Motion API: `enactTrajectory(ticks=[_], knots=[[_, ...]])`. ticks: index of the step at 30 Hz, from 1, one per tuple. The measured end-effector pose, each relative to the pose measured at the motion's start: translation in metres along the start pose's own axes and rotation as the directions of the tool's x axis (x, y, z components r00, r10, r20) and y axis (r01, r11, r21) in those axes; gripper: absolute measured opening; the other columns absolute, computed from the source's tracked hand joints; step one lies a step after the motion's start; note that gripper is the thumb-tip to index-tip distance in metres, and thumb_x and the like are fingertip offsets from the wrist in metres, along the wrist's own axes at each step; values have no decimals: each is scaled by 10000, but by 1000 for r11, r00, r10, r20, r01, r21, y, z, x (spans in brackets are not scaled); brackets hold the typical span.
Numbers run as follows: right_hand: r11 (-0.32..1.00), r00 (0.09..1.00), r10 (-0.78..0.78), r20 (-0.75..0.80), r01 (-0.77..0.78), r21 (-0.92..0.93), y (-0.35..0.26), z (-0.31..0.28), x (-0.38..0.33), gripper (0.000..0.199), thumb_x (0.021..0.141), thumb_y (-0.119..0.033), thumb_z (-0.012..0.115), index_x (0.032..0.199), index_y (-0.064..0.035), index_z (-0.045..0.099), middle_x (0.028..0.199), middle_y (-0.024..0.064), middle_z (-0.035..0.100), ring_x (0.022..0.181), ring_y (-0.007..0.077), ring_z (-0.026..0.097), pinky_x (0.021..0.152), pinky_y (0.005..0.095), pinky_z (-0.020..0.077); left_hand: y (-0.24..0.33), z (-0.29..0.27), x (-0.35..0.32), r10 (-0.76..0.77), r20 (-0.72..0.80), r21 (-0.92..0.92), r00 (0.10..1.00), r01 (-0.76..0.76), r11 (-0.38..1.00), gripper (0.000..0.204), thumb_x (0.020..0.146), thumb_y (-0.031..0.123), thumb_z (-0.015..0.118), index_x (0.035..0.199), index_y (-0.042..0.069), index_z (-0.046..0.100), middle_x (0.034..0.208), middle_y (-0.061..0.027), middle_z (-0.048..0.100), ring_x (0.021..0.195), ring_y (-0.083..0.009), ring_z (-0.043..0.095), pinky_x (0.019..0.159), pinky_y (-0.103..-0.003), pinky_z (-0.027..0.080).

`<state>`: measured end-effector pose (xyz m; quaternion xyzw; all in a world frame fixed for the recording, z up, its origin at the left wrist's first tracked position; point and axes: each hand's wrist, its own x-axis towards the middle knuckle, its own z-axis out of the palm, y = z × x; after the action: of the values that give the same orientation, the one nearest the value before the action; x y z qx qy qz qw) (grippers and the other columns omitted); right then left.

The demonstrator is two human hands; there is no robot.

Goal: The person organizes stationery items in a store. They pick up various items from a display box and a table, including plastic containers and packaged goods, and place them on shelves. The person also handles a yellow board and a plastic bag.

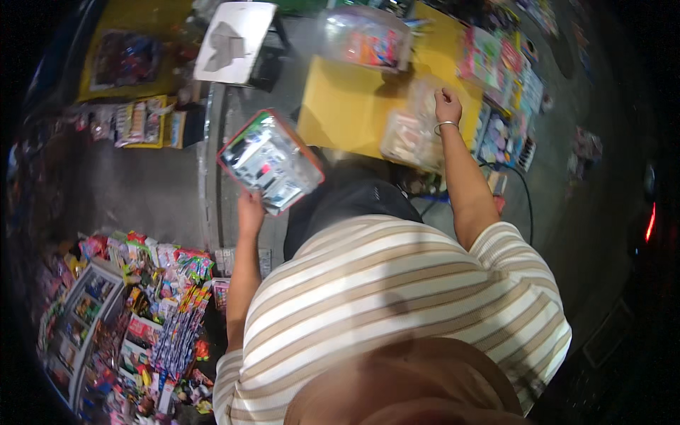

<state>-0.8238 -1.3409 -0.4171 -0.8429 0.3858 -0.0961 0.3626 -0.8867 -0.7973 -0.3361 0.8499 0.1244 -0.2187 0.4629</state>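
Observation:
My left hand [249, 210] is closed on the lower corner of a flat clear plastic package [276, 168] with a red and green border. Shiny silver and white contents show through it, blurred by motion. Across the yellow tabletop [343, 106], my right hand [448, 108] is curled at the edge of a clear plastic bag [405, 138] with pale pinkish contents. Its fingers look closed on the plastic, though their tips are hidden. Beyond the bag, a large clear bag [365, 41] with red and orange packets inside sits at the table's far side.
Colourful packaged goods [499, 85] line the table's right side. A dark cable [528, 198] loops down beside my right arm. A white board [235, 42] stands at the far left. Heaped small packets [163, 304] fill the lower left, beside a grey-framed case [88, 312].

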Motion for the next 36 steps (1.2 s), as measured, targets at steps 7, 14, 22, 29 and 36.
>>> enactTrajectory(ticks=[7, 14, 22, 29, 36], knots=[[890, 810, 441, 387, -451, -72, 128, -93, -32, 370, 784, -277, 603, 1108, -104, 559, 786, 70, 570, 708, 193, 568, 569, 342, 437, 7, 22, -36, -325, 38, -311, 945, 320, 895, 237, 868, 115, 481, 1078, 18, 532, 851, -82, 615, 650, -160, 612, 477, -310, 519], [910, 767, 413, 492, -357, -209, 172, -55, -47, 288, 807, -291, 569, 1038, -120, 551, 680, 28, 482, 513, 169, 446, 423, 346, 366, 14, 38, -59, -338, 25, -351, 941, 325, 878, 227, 848, 151, 494, 1000, 5, 578, 809, -90, 618, 653, -185, 617, 505, -336, 532], [791, 935, 45, 351, 182, -584, 199, -43, 10, 263, 720, -189, 563, 868, 24, 612, 766, 196, 594, 620, 292, 560, 576, 405, 442, 21, 18, -82, -398, -159, -450, 904, 292, 844, 251, 841, 128, 454, 1011, -23, 561, 775, -118, 618, 620, -213, 628, 465, -340, 514], [992, 651, 129, 748, -81, -101, -77, 5, 8, 271, 844, -255, 575, 1040, -69, 592, 895, 84, 635, 611, 117, 559, 446, 229, 417, -17, -11, -90, -451, -286, -381, 845, 331, 863, 241, 817, 149, 489, 826, -72, 584, 630, -130, 599, 468, -202, 579, 431, -334, 476], [985, -179, -155, 971, 45, 165, -333, 131, -237, 652, 865, -292, 580, 1412, -178, 244, 1259, 81, 494, 1004, 182, 576, 646, 291, 527, -41, -89, -91, -511, -324, -741, 796, 122, 660, 213, 827, 101, 443, 898, -38, 588, 663, -104, 596, 519, -228, 603, 436, -325, 483]])
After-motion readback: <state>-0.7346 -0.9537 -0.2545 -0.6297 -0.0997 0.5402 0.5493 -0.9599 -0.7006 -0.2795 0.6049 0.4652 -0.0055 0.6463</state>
